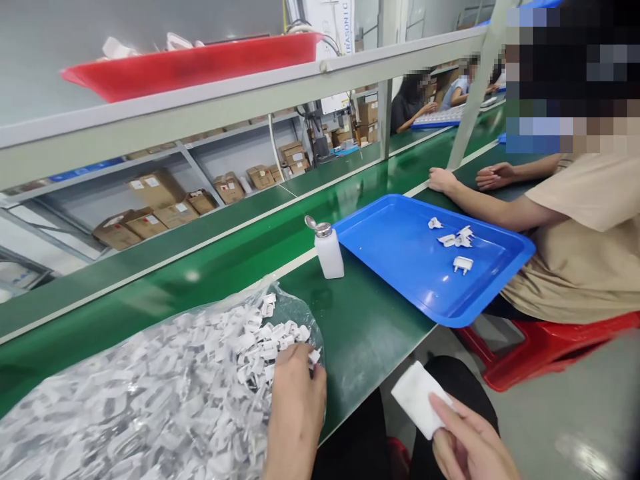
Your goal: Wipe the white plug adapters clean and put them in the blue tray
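Observation:
My left hand (299, 380) reaches into the mouth of a clear plastic bag (300, 307) full of small white plastic parts (263, 343). Its fingers are curled, and one white piece (315, 357) shows between thumb and forefinger; the other fingertips are hidden. Over my lap, my right hand (463, 433) pinches a folded white cloth (417, 397) between thumb and fingers. Several similar white parts (463, 264) lie in a blue tray (395, 273). Beside that tray stands a white pump bottle (330, 253) with its metal lid flipped up.
A co-worker (575, 220) sits at the right on a red stool (540, 350), hands resting by the bench. A green conveyor belt (200, 280) runs behind the bag. Overhead, a metal rail (240, 93) carries a red tray (200, 67). Cardboard boxes (157, 190) fill shelves beyond.

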A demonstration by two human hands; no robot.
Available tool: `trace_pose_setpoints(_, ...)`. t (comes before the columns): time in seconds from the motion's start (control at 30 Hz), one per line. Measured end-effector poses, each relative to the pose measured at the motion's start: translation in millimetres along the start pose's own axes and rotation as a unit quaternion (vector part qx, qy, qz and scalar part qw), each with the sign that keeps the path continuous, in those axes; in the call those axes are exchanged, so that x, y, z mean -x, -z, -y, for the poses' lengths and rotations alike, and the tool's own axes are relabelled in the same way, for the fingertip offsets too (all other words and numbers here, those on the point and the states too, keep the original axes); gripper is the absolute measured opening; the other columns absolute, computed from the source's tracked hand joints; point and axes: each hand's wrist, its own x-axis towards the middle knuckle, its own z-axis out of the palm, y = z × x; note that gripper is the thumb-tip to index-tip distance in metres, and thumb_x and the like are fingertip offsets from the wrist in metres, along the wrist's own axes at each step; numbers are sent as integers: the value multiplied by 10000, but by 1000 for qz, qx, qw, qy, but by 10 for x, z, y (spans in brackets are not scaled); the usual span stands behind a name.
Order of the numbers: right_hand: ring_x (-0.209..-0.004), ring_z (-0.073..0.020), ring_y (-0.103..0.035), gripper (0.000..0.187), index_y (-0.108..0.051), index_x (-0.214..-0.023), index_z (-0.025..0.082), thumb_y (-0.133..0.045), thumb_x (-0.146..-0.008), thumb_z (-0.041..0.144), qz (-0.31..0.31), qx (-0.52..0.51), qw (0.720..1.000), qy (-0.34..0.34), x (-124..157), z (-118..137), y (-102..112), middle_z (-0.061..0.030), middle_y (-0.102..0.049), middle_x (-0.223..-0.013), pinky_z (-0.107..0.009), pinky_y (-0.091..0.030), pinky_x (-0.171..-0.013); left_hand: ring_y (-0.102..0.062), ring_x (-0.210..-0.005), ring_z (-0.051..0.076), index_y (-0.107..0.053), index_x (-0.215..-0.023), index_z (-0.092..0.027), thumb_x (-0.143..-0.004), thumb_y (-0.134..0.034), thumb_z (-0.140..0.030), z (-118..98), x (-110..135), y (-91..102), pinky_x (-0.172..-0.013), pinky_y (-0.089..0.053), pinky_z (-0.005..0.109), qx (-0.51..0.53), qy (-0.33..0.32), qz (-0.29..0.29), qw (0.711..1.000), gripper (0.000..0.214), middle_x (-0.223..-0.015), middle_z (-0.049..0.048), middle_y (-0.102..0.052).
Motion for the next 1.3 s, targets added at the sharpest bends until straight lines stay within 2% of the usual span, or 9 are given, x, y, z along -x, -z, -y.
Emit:
trace_pose_setpoints(0.1,-316,-15,-252,462,-550,-622,179,-765,-844,523,-2,-14,1000,-2,-34,-60,-13,72,-394,-286,-179,-221,-413,-656,-1059,288,-693,-1045,-144,-862,-519,-76,-124,9,-103,-939,-538,417,65,-97,-47,992,262,-1091,139,-711)
trace_pose_setpoints(0.27,-313,-21,-229,388,-660,-805,147,-756,-854,520,-13,-15,1000,2,-87,-93,-8,86,-400,-302,-180,-165,-396,-611,-1137,240,-653,-1114,-177,-865,-441,-2,-320,20,-384,-1005,-513,393,148,-223,82,960,372,-1157,113,-682)
trace_pose_setpoints(0.43,-353,-40,-244,417,-685,-893,132,-698,-893,549,-75,28,995,54,-96,1,47,85,-413,-312,-175,-305,-456,-508,-1334,290,-501,-1427,-247,-905,-556,-163,-290,80,-421,-1052,-484,445,175,-122,123,969,531,-1488,123,-510)
trace_pose_setpoints(0.6,-390,-126,-446,617,-649,-1273,96,-586,-936,609,-220,191,940,176,-108,25,-147,83,-457,-363,-206,-423,-477,-618,-1147,320,-553,-1390,-183,-924,-562,-240,-245,115,-461,-933,-520,456,202,-38,129,970,470,-1305,165,-626)
trace_pose_setpoints(0.7,-448,-162,-603,540,-652,-1343,133,-484,-1006,521,-139,328,889,290,-186,-76,-327,6,-637,-516,-222,-494,-504,-640,-1066,301,-653,-1247,-162,-931,-511,-164,-250,106,-521,-901,-522,438,233,-74,109,964,347,-1162,146,-689)
trace_pose_setpoints(0.8,-657,-190,-750,472,-642,-1381,182,-351,-1057,364,3,441,796,416,-307,-185,-420,-121,-802,-946,-245,-570,-640,-659,-926,259,-700,-1121,-172,-909,-456,-68,-247,95,-547,-814,-535,385,253,-103,86,958,340,-1003,111,-717)
trace_pose_setpoints(0.9,-633,-195,-763,490,-563,-1457,155,-307,-1057,278,37,514,736,439,-399,-171,-456,-148,-809,-967,-244,-576,-600,-652,-872,242,-711,-1086,-183,-881,-436,-10,-230,77,-544,-766,-531,351,255,-132,86,954,384,-930,90,-721)
trace_pose_setpoints(1.03,-590,-216,-751,499,-553,-1460,136,-310,-1033,222,55,576,723,378,-456,75,-573,-99,-787,-766,-256,-558,-551,-638,-817,236,-736,-1010,-188,-872,-462,4,-218,66,-571,-710,-529,323,240,-134,82,958,362,-857,80,-697)
trace_pose_setpoints(1.3,-685,-217,-761,461,-623,-1396,213,-323,-1049,266,74,563,760,316,-561,306,-708,-52,-758,-742,-279,-574,-667,-651,-785,220,-701,-1144,-163,-880,-422,27,-214,166,-743,-686,-567,301,240,-148,-29,959,429,-847,78,-681)
